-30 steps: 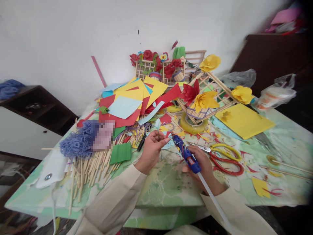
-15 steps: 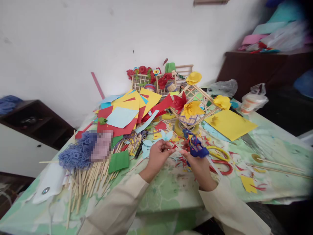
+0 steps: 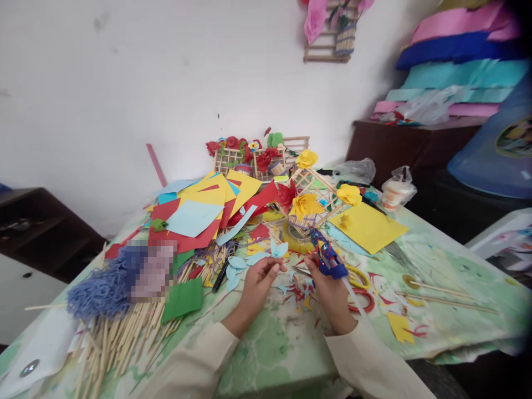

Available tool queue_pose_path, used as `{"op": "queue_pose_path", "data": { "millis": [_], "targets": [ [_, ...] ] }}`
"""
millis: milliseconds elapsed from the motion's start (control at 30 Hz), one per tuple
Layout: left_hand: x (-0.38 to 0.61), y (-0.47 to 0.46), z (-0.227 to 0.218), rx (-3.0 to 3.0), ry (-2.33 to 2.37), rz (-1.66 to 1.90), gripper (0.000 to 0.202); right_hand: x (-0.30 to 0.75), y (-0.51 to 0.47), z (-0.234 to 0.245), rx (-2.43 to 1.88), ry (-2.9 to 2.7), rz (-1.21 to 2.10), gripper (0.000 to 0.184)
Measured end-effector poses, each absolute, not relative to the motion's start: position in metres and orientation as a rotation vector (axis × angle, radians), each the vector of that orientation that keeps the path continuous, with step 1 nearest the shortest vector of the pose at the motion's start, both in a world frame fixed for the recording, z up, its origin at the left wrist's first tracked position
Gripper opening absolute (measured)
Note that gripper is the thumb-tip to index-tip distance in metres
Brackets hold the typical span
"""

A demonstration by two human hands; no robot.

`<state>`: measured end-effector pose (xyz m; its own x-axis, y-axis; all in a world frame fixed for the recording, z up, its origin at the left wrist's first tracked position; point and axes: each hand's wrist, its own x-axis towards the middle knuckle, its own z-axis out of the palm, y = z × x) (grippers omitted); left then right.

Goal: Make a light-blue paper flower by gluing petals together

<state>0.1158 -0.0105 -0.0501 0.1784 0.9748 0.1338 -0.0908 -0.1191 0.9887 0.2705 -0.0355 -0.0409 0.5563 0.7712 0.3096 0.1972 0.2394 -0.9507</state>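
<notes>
Room nr side of hands (image 3: 254, 288), front worktop (image 3: 268, 354); sticks (image 3: 120, 338) + yarn (image 3: 100, 291) block L, glue gun (image 3: 330, 259) + scissors (image 3: 371, 299) R, lattice frame (image 3: 324, 182) far R-ctr.

A cup (image 3: 391, 196) is wrapped in a clear bag (image 3: 405, 175); coloured sheets (image 3: 461, 75) are stacked on a dark cabinet (image 3: 388, 147).

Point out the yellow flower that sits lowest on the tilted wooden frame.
The lowest yellow flower is the one beside the red flower; the top flower and far-right flower sit higher on the frame.
</notes>
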Motion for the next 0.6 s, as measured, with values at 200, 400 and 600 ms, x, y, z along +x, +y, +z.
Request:
{"op": "queue_pose_path", "data": {
  "millis": [200,400,600],
  "targets": [
    [0.11,-0.004,-0.056,1.255,0.961,1.276,0.03,0.29,-0.026,-0.049,-1.379,-0.95,0.325,0.024],
    [0.107,-0.004,-0.053,1.012,0.889,1.36,0.027,0.298,-0.023,-0.059,-1.463,-1.024,0.114,0.034],
    [0.106,-0.009,-0.044,0.874,0.864,1.362,0.028,0.289,-0.03,-0.052,-1.364,-1.163,0.132,0.027]
  ]
}}
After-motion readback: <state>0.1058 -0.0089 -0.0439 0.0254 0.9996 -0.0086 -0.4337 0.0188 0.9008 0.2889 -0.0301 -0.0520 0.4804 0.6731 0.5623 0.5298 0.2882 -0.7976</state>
